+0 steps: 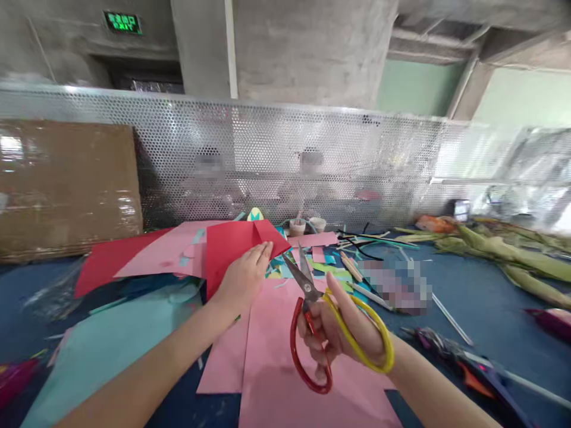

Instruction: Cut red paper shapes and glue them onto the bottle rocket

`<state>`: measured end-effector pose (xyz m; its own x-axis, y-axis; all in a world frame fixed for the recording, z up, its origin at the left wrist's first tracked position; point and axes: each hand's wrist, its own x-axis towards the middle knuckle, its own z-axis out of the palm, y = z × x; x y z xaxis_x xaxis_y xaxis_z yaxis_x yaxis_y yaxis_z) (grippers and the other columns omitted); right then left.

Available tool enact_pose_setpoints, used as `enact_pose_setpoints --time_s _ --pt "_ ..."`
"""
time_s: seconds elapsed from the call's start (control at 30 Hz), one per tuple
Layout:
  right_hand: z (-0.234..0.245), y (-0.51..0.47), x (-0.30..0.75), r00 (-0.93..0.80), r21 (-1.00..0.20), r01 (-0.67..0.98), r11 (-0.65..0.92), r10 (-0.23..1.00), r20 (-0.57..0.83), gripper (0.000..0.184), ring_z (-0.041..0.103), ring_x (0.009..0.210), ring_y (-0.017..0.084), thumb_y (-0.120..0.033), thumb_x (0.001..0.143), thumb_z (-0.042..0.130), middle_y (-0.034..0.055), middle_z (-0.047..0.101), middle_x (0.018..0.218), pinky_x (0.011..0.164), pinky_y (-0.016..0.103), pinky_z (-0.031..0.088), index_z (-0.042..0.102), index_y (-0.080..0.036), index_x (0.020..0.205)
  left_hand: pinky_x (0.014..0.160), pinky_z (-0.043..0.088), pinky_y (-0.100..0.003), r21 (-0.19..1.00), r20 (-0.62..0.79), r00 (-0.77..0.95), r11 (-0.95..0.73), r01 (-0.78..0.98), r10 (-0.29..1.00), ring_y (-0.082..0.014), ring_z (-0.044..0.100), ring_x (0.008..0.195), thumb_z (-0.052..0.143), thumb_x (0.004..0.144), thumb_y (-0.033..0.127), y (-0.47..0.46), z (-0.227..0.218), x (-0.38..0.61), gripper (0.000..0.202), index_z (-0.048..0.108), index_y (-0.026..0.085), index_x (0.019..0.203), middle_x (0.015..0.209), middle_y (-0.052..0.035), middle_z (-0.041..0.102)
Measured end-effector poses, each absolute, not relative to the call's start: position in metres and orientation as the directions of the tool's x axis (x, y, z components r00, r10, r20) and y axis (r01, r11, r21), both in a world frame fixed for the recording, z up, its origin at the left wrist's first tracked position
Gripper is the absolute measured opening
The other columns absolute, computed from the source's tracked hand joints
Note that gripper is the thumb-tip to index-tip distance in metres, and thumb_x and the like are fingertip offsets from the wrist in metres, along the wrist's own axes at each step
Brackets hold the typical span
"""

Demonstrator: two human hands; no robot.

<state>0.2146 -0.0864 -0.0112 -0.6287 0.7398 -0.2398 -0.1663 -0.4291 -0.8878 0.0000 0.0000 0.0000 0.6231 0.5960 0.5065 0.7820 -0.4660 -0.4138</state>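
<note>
Right hand (pixel 341 327) gripping scissors (pixel 307 288), left (pixel 243 272) perhaps half-open

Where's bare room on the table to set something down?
Best: the blue table on the right, between the white stick and the green husks. A smaller patch shows at the left edge, between the cardboard and a magenta object. Crowded: the middle, with paper scraps between the scissors in the right hand and the white cups.

Free room lies over the near pink sheet (pixel 272 356), its far end obstructed by scissors (pixel 307 289) and red paper (pixel 229 249); rightward, across bare table (pixel 466 282) between white stick (pixel 452 319) and corn husks (pixel 495 249). A perforated screen (pixel 401 148) bounds the rear.
</note>
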Motion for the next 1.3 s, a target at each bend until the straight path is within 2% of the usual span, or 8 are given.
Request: enact_pose_setpoints --time_s 0.33,0.47,0.7,0.9,1.0,1.13,1.23,1.3 --pt "-0.007 -0.082 0.215 -0.690 -0.770 -0.249 -0.587 0.665 -0.284 0.099 0.052 0.044 0.013 -0.093 0.073 0.002 0.0006 0.050 0.054 0.044 0.028 0.049 0.060 -0.012 0.074 0.105 0.049 -0.039 -0.400 0.540 0.709 -0.604 0.690 0.453 -0.0257 0.050 0.133 0.032 0.084 -0.006 -0.001 -0.012 -0.009 0.066 0.039 0.011 0.147 0.147 -0.0150 0.051" --pt "-0.008 -0.083 0.212 -0.723 -0.721 -0.339 -0.604 0.658 -0.210 0.102 0.052 0.046 0.013 -0.094 0.071 0.004 0.0011 0.051 0.057 0.048 0.030 0.052 0.063 -0.011 0.079 0.102 0.051 -0.037 -0.433 0.587 0.726 -0.619 0.655 0.358 -0.0245 0.052 0.131 0.029 0.087 -0.006 -0.004 -0.012 -0.010 0.066 0.032 0.011 0.151 0.145 -0.0141 0.052" --pt "-0.008 -0.096 0.195 -0.739 -0.693 -0.496 -0.523 0.674 0.021 0.100 0.046 0.049 0.013 -0.094 0.070 0.005 0.0003 0.048 0.061 0.045 0.027 0.047 0.062 -0.013 0.080 0.102 0.052 -0.034 -0.327 0.749 0.607 -0.648 0.687 0.265 -0.0211 0.054 0.130 0.031 0.095 -0.002 -0.011 -0.006 -0.003 0.073 -0.003 0.016 0.157 0.143 -0.0149 0.053" --pt "-0.005 -0.105 0.189 -0.692 -0.694 -0.557 -0.455 0.717 0.084 0.098 0.045 0.046 0.012 -0.097 0.068 0.009 -0.0014 0.046 0.058 0.045 0.029 0.049 0.061 -0.013 0.076 0.106 0.049 -0.032 -0.211 0.808 0.542 -0.745 0.633 0.231 -0.0185 0.052 0.132 0.034 0.098 0.003 -0.023 -0.007 0.008 0.069 0.004 0.023 0.157 0.146 -0.0097 0.052" --pt "-0.007 -0.103 0.191 -0.635 -0.771 -0.538 -0.340 0.765 0.106 0.095 0.044 0.045 0.012 -0.096 0.070 0.010 -0.0016 0.044 0.056 0.047 0.031 0.051 0.059 -0.014 0.068 0.106 0.048 -0.036 -0.156 0.793 0.552 -0.791 0.592 0.257 -0.0221 0.050 0.134 0.040 0.099 0.014 -0.026 -0.007 0.010 0.062 0.016 0.020 0.156 0.147 -0.0129 0.050" --pt "-0.011 -0.098 0.196 -0.497 -0.933 -0.347 -0.098 0.863 0.094 0.087 0.048 0.046 0.013 -0.093 0.074 0.018 -0.0010 0.046 0.059 0.049 0.031 0.050 0.056 -0.016 0.071 0.102 0.050 -0.043 -0.053 0.803 0.529 -0.851 0.522 0.274 -0.0270 0.056 0.126 0.042 0.098 0.022 -0.027 0.000 0.009 0.043 0.043 0.017 0.140 0.136 -0.0162 0.060" --pt "-0.014 -0.096 0.200 -0.447 -0.983 -0.183 -0.016 0.892 0.069 0.084 0.052 0.048 0.014 -0.093 0.074 0.022 -0.0012 0.047 0.059 0.051 0.031 0.049 0.056 -0.016 0.077 0.095 0.053 -0.043 0.117 0.847 0.367 -0.808 0.578 0.385 -0.0244 0.063 0.112 0.042 0.098 0.021 -0.029 0.014 0.010 0.035 0.047 0.021 0.132 0.119 -0.0122 0.066" --pt "-0.015 -0.096 0.202 -0.466 -0.990 -0.141 -0.001 0.882 0.066 0.081 0.051 0.048 0.014 -0.091 0.076 0.023 -0.0017 0.047 0.059 0.052 0.030 0.048 0.055 -0.017 0.077 0.090 0.054 -0.045 0.147 0.875 0.279 -0.766 0.625 0.396 -0.0246 0.062 0.103 0.049 0.096 0.025 -0.030 0.026 0.011 0.040 0.044 0.020 0.135 0.111 -0.0118 0.062"
